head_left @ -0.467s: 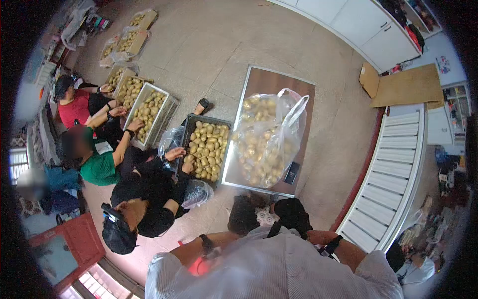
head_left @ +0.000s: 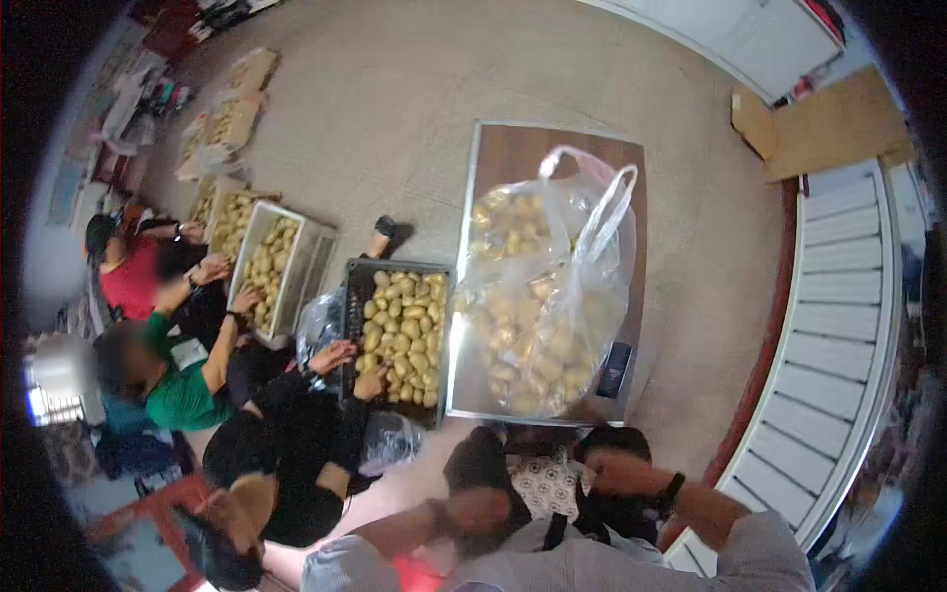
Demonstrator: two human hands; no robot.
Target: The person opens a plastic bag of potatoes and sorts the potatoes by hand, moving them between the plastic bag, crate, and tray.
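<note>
My left hand (head_left: 481,509) rests by my left knee, smeared by motion, its fingers not readable. Over my right knee lies my right hand (head_left: 623,474), with a dark band at the wrist; its fingers are too blurred to read. Nothing can be made out in either hand. Between my knees shows a patterned cloth (head_left: 548,487). In front of me, a low brown-topped table (head_left: 592,143) carries large clear plastic bags (head_left: 538,306) full of brownish oval potatoes, with white loop handles standing up. A dark phone-like device (head_left: 614,371) lies at the table's near right corner.
Left of the table stands a black crate (head_left: 446,345) of potatoes, with a co-worker's hands (head_left: 335,357) over it. Beyond are a white crate (head_left: 308,266) and more crates with two other people. A white slatted radiator (head_left: 829,326) lines the right side.
My view has shifted, and the table appears larger and lower. Both my hands have come forward into view over my knees. The bags stay on the table.
</note>
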